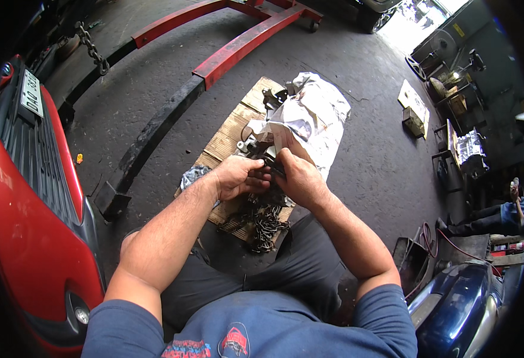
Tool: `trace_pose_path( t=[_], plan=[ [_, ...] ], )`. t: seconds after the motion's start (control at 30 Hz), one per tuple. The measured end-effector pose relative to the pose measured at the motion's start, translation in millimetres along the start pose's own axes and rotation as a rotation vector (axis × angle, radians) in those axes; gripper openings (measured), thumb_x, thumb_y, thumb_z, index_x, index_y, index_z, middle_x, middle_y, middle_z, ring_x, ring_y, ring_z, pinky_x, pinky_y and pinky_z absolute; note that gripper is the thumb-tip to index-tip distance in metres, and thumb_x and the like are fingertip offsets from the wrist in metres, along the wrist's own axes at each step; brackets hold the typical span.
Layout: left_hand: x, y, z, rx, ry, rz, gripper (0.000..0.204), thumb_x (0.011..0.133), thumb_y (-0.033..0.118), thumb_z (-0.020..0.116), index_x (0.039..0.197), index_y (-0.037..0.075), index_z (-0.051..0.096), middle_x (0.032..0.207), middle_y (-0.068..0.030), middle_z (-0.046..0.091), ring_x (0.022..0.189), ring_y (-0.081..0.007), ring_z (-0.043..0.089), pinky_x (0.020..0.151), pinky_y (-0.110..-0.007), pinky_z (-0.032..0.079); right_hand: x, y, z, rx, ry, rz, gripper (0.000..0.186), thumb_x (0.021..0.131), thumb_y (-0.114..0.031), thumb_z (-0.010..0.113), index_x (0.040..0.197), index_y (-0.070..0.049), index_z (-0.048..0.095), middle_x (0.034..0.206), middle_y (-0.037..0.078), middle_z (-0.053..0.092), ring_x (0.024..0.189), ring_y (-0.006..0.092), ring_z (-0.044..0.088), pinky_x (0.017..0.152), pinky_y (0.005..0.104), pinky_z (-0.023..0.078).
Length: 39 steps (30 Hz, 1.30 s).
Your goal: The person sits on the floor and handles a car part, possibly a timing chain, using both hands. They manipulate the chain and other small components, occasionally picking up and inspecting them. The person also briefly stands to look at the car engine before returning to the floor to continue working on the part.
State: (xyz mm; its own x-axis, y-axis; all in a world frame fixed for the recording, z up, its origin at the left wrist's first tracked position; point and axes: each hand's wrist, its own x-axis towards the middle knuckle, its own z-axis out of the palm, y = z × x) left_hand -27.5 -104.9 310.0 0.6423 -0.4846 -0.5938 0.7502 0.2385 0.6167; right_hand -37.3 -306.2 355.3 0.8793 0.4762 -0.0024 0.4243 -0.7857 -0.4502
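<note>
My left hand [241,178] has its fingers curled at a dark metal part [271,166]; what it holds there is partly hidden. My right hand [301,178] grips the same part, thumb on top. Around them are silvery fittings [247,145], a dark toothed part [274,98] and a crumpled white sheet [324,119], all on a flattened cardboard piece [214,156]. A tangled heap of dark chains [262,230] lies below my hands, and a crumpled grey rag [193,176] is at the cardboard's left edge.
A red car bumper [29,221] is at left, beside a red-and-black steel hoist frame [238,53] with a hanging chain [92,48]. An engine block [471,149] sits at right, near another person's legs [477,221]. A blue vehicle [453,304] is at lower right.
</note>
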Motion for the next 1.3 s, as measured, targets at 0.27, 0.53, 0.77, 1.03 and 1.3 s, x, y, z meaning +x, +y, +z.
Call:
trace_pose_path(
  t=[0.27, 0.53, 0.77, 1.03, 1.3],
  plan=[
    [1, -4, 3, 0.553, 0.176, 0.278, 0.024, 0.094, 0.021, 0.067, 0.104, -0.001, 0.065, 0.093, -0.0091, 0.071, 0.076, -0.0183, 0.068, 0.074, -0.031, 0.057, 0, -1, 1, -0.016, 0.005, -0.021, 0.028, 0.084, -0.012, 0.067, 0.1, -0.002, 0.046, 0.093, 0.021, 0.063, 0.093, 0.0399, 0.064, 0.078, 0.0476, 0.051],
    [0, -5, 7, 0.182, 0.127, 0.154, 0.023, 0.093, 0.023, 0.069, 0.097, 0.0, 0.066, 0.087, -0.0071, 0.069, 0.077, -0.0155, 0.065, 0.074, -0.03, 0.055, 0, -1, 0, -0.031, 0.01, -0.053, 0.029, 0.085, -0.014, 0.067, 0.099, -0.002, 0.046, 0.091, 0.021, 0.063, 0.09, 0.0404, 0.064, 0.076, 0.0484, 0.051],
    [-3, 1, 6, 0.229, 0.091, 0.068, 0.023, 0.096, 0.024, 0.062, 0.1, 0.002, 0.065, 0.089, -0.0073, 0.069, 0.08, -0.0164, 0.066, 0.074, -0.031, 0.056, 1, -4, -1, -0.023, -0.015, -0.001, 0.029, 0.083, -0.013, 0.067, 0.105, -0.004, 0.05, 0.091, 0.02, 0.065, 0.093, 0.0388, 0.065, 0.078, 0.0471, 0.052],
    [0, -12, 10, -0.002, 0.101, 0.093, 0.026, 0.096, 0.028, 0.065, 0.105, 0.003, 0.064, 0.091, -0.003, 0.066, 0.075, -0.0128, 0.061, 0.071, -0.028, 0.053, 0, -2, 3, -0.049, 0.037, -0.071, 0.027, 0.08, -0.009, 0.068, 0.099, -0.003, 0.049, 0.088, 0.018, 0.063, 0.085, 0.0375, 0.065, 0.072, 0.0475, 0.051],
    [3, -1, -7, -0.284, -0.168, -0.149, 0.027, 0.102, 0.024, 0.055, 0.114, 0.0, 0.061, 0.101, -0.0098, 0.066, 0.083, -0.0161, 0.065, 0.082, -0.035, 0.055, 1, -6, 2, -0.055, 0.011, 0.019, 0.032, 0.079, -0.009, 0.072, 0.105, -0.004, 0.054, 0.089, 0.016, 0.065, 0.087, 0.036, 0.065, 0.075, 0.0442, 0.051]
  ],
)
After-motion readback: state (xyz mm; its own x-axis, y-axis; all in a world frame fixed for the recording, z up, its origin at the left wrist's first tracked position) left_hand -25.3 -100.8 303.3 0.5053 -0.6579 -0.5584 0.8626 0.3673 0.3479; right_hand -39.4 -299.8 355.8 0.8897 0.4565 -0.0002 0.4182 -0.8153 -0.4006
